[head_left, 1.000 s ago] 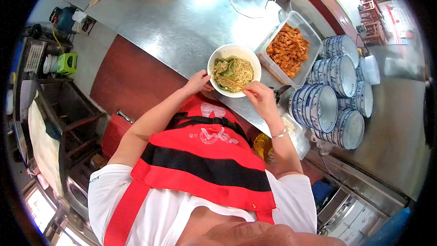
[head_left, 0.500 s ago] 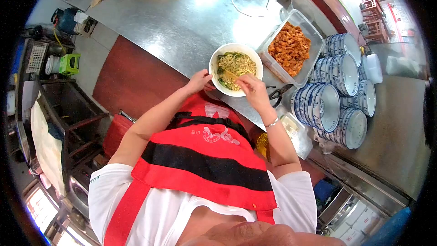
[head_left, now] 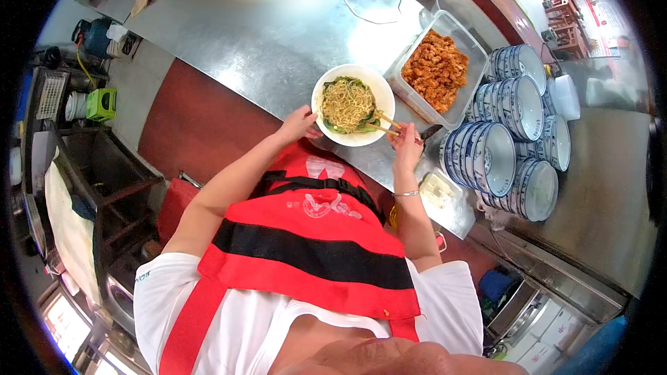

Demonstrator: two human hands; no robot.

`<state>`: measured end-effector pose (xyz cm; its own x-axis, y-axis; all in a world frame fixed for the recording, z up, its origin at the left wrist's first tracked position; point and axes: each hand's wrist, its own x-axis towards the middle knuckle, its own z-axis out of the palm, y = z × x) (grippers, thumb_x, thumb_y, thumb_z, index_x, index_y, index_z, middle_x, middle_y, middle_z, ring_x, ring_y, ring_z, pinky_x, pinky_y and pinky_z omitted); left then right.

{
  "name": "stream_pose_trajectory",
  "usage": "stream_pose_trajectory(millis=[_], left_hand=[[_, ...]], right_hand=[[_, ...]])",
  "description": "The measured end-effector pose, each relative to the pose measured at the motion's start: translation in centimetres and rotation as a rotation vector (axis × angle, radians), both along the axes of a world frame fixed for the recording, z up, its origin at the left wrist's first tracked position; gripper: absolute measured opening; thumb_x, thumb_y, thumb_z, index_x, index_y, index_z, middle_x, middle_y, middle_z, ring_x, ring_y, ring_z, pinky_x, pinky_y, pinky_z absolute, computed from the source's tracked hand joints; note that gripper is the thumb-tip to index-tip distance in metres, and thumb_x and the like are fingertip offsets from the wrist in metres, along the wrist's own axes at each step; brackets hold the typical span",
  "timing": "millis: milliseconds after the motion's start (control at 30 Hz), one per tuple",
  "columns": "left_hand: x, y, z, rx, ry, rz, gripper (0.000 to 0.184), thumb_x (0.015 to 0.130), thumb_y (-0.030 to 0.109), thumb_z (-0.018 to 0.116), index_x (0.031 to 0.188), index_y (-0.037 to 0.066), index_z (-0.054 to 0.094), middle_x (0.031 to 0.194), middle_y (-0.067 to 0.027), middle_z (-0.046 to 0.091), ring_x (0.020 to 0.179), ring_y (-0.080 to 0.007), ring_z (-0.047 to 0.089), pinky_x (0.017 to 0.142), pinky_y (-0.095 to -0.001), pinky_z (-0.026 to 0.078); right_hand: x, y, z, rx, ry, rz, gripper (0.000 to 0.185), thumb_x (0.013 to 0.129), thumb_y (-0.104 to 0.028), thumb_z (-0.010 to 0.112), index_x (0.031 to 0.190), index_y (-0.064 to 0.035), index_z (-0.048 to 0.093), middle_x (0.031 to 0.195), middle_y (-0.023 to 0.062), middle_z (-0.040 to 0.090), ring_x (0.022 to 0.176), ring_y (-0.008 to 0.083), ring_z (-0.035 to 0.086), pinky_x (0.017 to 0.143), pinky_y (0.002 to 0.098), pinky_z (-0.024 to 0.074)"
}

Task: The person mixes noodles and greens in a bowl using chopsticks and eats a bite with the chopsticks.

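A white bowl [head_left: 383, 90] stands near the front edge of the steel counter, holding noodles [head_left: 346, 105] with dark leafy greens around them. My left hand [head_left: 300, 123] is closed on the bowl's left rim. In my right hand [head_left: 407, 147], at the bowl's lower right, is a pair of wooden chopsticks [head_left: 382, 126]. Their tips rest in the noodles at the right side. Just beyond my right hand lies a dark-handled tool [head_left: 431, 132], partly hidden by my fingers.
A clear plastic tub [head_left: 411, 97] of reddish-brown chunks [head_left: 436, 69] sits right of the bowl. Beyond it are several stacks of blue-and-white bowls [head_left: 490, 160]. A small container [head_left: 439, 189] lies near the counter edge. A white cable [head_left: 368, 19] runs across the back.
My right hand has moved right and down, from over the bowl to beside its rim. The chopsticks now slant in from the right, and the noodles lie gathered in a mound.
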<state>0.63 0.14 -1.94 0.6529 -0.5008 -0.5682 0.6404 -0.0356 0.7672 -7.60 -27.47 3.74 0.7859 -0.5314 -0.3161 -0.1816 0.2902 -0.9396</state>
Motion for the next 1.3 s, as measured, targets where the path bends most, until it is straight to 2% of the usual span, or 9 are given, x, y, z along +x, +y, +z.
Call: stream_pose_trajectory(millis=[67,500,633,767,867,967,1167,1233,1300], left_hand=[[-0.1,0.2,-0.2,0.009,-0.006,-0.003,0.025,0.094,0.02,0.042,0.108,-0.001,0.038,0.098,-0.0177,0.057,0.076,-0.0302,0.065,0.063,-0.0374,0.056],[-0.5,0.3,1.2,0.02,-0.009,-0.009,0.026,0.094,0.022,0.043,0.109,0.0,0.04,0.1,-0.0166,0.056,0.077,-0.0288,0.065,0.065,-0.0374,0.056],[-0.5,0.3,1.2,0.0,-0.011,-0.011,0.027,0.094,0.021,0.042,0.113,0.001,0.039,0.102,-0.0164,0.056,0.078,-0.029,0.065,0.066,-0.0378,0.056],[-0.4,0.2,0.6,-0.001,0.018,-0.024,0.029,0.095,0.021,0.042,0.115,0.001,0.038,0.103,-0.0164,0.056,0.078,-0.0291,0.065,0.066,-0.0382,0.056],[-0.3,0.3,0.8,-0.027,0.002,-0.025,0.029,0.095,0.021,0.041,0.116,0.001,0.037,0.104,-0.0166,0.056,0.079,-0.0294,0.065,0.066,-0.0383,0.056],[-0.4,0.3,0.5,-0.012,0.003,-0.029,0.03,0.095,0.022,0.041,0.116,0.002,0.037,0.104,-0.0166,0.056,0.08,-0.0294,0.065,0.066,-0.0381,0.056],[-0.2,0.3,0.9,-0.023,-0.015,-0.015,0.029,0.095,0.023,0.042,0.114,0.001,0.038,0.103,-0.0166,0.056,0.079,-0.0296,0.065,0.065,-0.0378,0.056],[-0.5,0.5,0.3,-0.005,-0.042,-0.032,0.027,0.094,0.023,0.043,0.11,0.001,0.039,0.1,-0.0166,0.056,0.079,-0.0294,0.065,0.065,-0.0382,0.056],[-0.5,0.4,-0.2,0.017,-0.036,-0.022,0.026,0.094,0.023,0.043,0.108,0.001,0.039,0.1,-0.0166,0.056,0.078,-0.0294,0.065,0.064,-0.0383,0.056]], right_hand=[[-0.5,-0.3,-2.9,0.308,0.006,-0.164,0.034,0.091,-0.031,0.051,0.085,0.0024,0.058,0.082,0.0114,0.061,0.071,0.0238,0.06,0.065,0.0361,0.0536],[-0.8,-2.3,-2.0,0.745,0.031,-0.292,0.037,0.092,-0.034,0.048,0.08,0.0003,0.055,0.082,0.0128,0.056,0.076,0.0292,0.057,0.069,0.0381,0.0504],[0.1,-2.6,3.0,0.589,-0.102,-0.187,0.035,0.092,-0.032,0.05,0.077,-0.0002,0.055,0.078,0.0112,0.057,0.074,0.0275,0.058,0.067,0.0369,0.0504],[1.3,-1.1,7.7,0.077,-0.202,-0.028,0.028,0.092,-0.021,0.048,0.078,0.0015,0.057,0.073,0.0067,0.059,0.067,0.0175,0.058,0.063,0.0295,0.0499],[1.5,0.1,11.1,-0.535,-0.032,0.415,0.018,0.088,-0.013,0.055,0.082,0.0034,0.06,0.071,0.0059,0.06,0.067,0.0147,0.06,0.061,0.0248,0.0475],[1.6,-0.2,13.2,-0.847,-0.059,0.385,0.016,0.086,-0.013,0.058,0.083,0.0026,0.061,0.072,0.0094,0.061,0.066,0.0155,0.061,0.06,0.0258,0.0467],[2.1,2.4,10.9,-0.971,-0.128,0.537,0.017,0.083,-0.013,0.061,0.08,0.0036,0.06,0.075,0.0145,0.061,0.061,0.021,0.059,0.058,0.0292,0.0457],[2.0,4.0,13.0,-0.781,-0.05,0.545,0.017,0.082,-0.015,0.061,0.08,0.0019,0.061,0.075,0.0156,0.06,0.061,0.0245,0.059,0.058,0.0309,0.0455],[2.2,4.2,14.8,-0.861,-0.03,0.544,0.016,0.082,-0.015,0.062,0.081,0.0015,0.061,0.074,0.0166,0.059,0.061,0.0263,0.059,0.056,0.0321,0.0449]])
